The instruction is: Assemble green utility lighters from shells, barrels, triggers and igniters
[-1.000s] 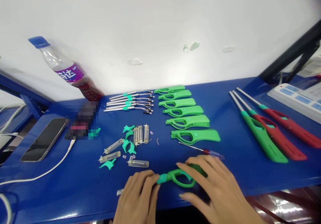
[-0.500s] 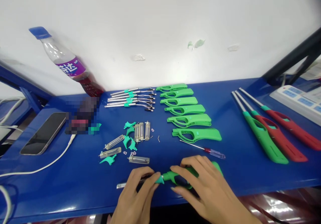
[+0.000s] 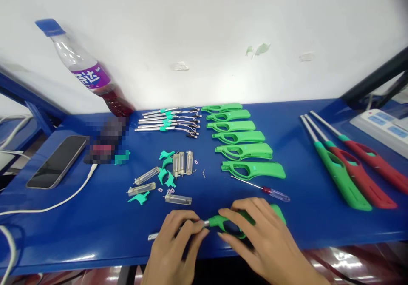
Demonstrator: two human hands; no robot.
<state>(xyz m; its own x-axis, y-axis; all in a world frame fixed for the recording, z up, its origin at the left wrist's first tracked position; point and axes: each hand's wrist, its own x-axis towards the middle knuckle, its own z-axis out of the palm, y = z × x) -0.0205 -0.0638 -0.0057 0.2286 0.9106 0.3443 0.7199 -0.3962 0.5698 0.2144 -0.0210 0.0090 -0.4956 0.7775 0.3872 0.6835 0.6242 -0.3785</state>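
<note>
At the table's front edge, my left hand (image 3: 180,238) is closed round a metal lighter tube (image 3: 153,236), whose slotted tip sticks out to the left. A short metal piece shows between its fingertips and the neck of a green lighter handle (image 3: 217,221). My right hand (image 3: 258,229) grips that handle from above, thumb on the near side and fingers over the far side. Behind the right hand lies a screwdriver (image 3: 276,194) with a clear and red grip. Clear fuel tanks (image 3: 178,199) and teal triggers (image 3: 140,198) lie beyond my left hand.
Several green handle shells (image 3: 255,170) form a column at the centre, beside metal tubes with wires (image 3: 168,121). Whole lighters (image 3: 342,174) lie right, near a power strip (image 3: 379,125). At left are a phone (image 3: 57,161), a cable (image 3: 76,193) and a soda bottle (image 3: 92,76).
My left fingertips now cover the teal collar that showed before, and bare metal shows at the handle's neck. My right hand keeps its grip. The camera view has shifted slightly.
</note>
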